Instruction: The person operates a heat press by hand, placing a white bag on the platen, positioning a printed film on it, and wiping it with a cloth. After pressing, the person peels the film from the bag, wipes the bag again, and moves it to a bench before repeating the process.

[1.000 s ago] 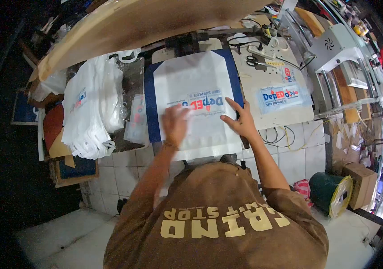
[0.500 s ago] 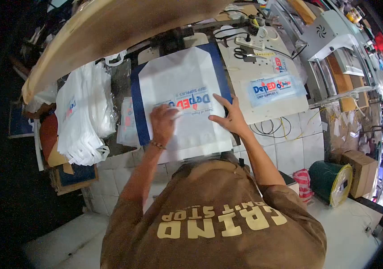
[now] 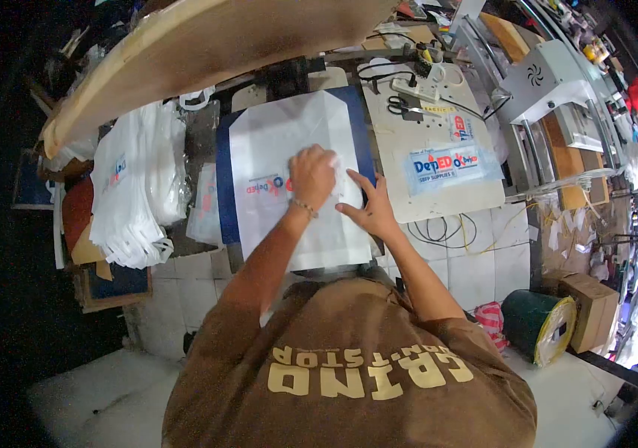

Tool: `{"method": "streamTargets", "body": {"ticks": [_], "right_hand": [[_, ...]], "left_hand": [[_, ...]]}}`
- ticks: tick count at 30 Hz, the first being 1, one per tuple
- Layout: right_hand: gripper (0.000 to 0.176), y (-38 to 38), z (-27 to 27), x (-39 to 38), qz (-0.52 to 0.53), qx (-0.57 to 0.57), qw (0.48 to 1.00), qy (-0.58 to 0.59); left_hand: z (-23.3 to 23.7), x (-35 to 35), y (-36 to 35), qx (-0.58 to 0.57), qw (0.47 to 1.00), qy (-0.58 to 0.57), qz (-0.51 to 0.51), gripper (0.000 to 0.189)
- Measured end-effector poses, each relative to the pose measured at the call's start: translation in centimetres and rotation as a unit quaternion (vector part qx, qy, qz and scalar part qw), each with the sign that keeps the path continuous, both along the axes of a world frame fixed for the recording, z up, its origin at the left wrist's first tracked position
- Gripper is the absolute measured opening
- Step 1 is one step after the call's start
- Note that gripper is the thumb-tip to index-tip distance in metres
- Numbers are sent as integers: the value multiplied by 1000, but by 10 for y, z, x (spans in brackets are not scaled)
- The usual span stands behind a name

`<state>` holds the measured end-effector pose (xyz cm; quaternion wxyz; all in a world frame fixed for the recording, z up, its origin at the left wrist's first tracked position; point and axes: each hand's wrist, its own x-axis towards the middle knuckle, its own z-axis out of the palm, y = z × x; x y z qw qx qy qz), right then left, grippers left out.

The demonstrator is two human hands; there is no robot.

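Note:
A flat white piece (image 3: pixel 278 138) with slanted far corners and an upside-down red and blue "DepED OK" print lies on a dark blue board (image 3: pixel 227 213). My left hand (image 3: pixel 314 179) is closed on a small white wad (image 3: pixel 331 158) and presses down over the print, covering part of it. Just to its right, my right hand (image 3: pixel 373 209) rests at the white piece's right edge, thumb and forefinger spread apart with nothing between them.
White printed bags (image 3: pixel 121 179) are stacked at left. On the right tabletop (image 3: pixel 408 201) lie a printed film (image 3: pixel 449 166), scissors (image 3: pixel 401 106) and a power strip (image 3: pixel 416 89). A large curved tan board (image 3: pixel 207 56) overhangs the far side; a grey machine (image 3: pixel 535 82) stands at right.
My left hand has swept right and slightly away from me, uncovering the left part of the print and covering the right part. My right hand stays at the right edge.

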<state>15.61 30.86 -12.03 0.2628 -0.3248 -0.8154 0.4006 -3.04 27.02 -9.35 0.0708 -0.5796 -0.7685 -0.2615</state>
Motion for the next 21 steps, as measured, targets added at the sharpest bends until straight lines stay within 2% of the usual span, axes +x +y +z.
{"method": "streamTargets", "body": {"ticks": [1, 2, 5, 7, 11, 14, 16, 18, 19, 20, 21], "right_hand": [[85, -1, 2, 0, -4, -29, 1000, -4], [84, 0, 4, -2, -8, -57, 998, -7], [86, 1, 2, -1, -4, -30, 1000, 4], [86, 3, -2, 0, -2, -35, 999, -17], [86, 3, -6, -2, -6, 2, 1000, -21], [86, -1, -5, 3, -3, 4, 1000, -16], [87, 3, -4, -2, -4, 3, 1000, -3], [87, 3, -7, -4, -12, 6, 1000, -7], [87, 2, -7, -4, -5, 4, 1000, -6], [87, 1, -7, -2, 3, -14, 1000, 3], [87, 5, -5, -2, 12, -27, 999, 14]], "left_hand": [[-3, -6, 3, 61, 998, 5, 28, 19], [-9, -1, 0, 62, 998, 6, 28, 19], [-13, 7, 3, 69, 997, 23, -9, 21], [-11, -8, -1, 39, 998, -2, 47, 24], [-15, 9, 1, 71, 997, 19, 30, 25], [-12, -23, -15, 38, 995, -1, 92, 25], [-18, -11, -7, 41, 992, 26, 113, 24], [-32, 15, 10, 139, 988, 49, 50, 20], [-16, 32, 7, 70, 996, 32, 39, 21], [-17, 25, -1, 67, 996, 31, 46, 21], [-16, 8, -7, 11, 998, -9, 56, 24]]}}
